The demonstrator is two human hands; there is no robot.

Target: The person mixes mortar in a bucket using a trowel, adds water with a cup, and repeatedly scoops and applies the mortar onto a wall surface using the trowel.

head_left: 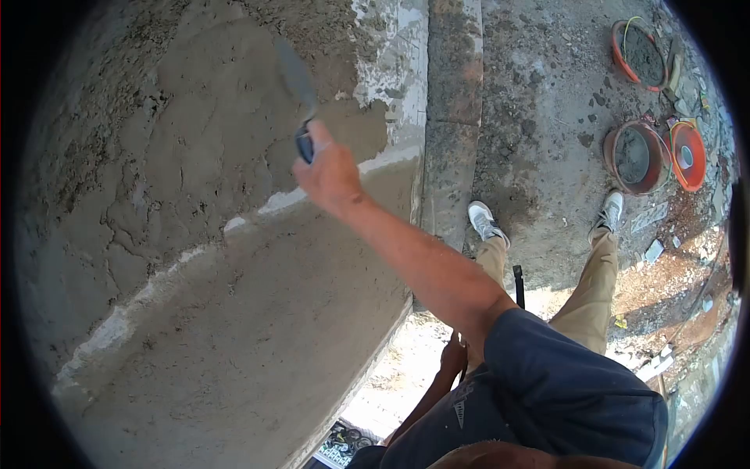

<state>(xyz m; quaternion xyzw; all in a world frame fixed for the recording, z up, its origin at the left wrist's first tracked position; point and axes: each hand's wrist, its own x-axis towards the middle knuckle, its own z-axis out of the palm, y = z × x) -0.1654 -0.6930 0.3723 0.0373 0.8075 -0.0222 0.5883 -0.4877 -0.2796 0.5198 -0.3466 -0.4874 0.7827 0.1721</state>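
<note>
My right hand (332,176) is wrapped round the dark handle of a trowel (295,74), reaching up and left from the body. The blade, slightly blurred, lies over wet grey-brown mortar on a rough wall (211,102). A pale uneven band (281,201) separates this mortar from a smoother plastered surface (258,328) below. My left hand (453,356) is low beside my legs, in shade and partly hidden by the right arm; its fingers and anything in them cannot be made out.
At the right are a bucket of mortar (644,59), a second mortar bucket (634,160) and an orange bucket (687,160) with a pale round thing inside. Rubble (655,250) lies near my feet. A black rod-like object (519,285) stands between my legs.
</note>
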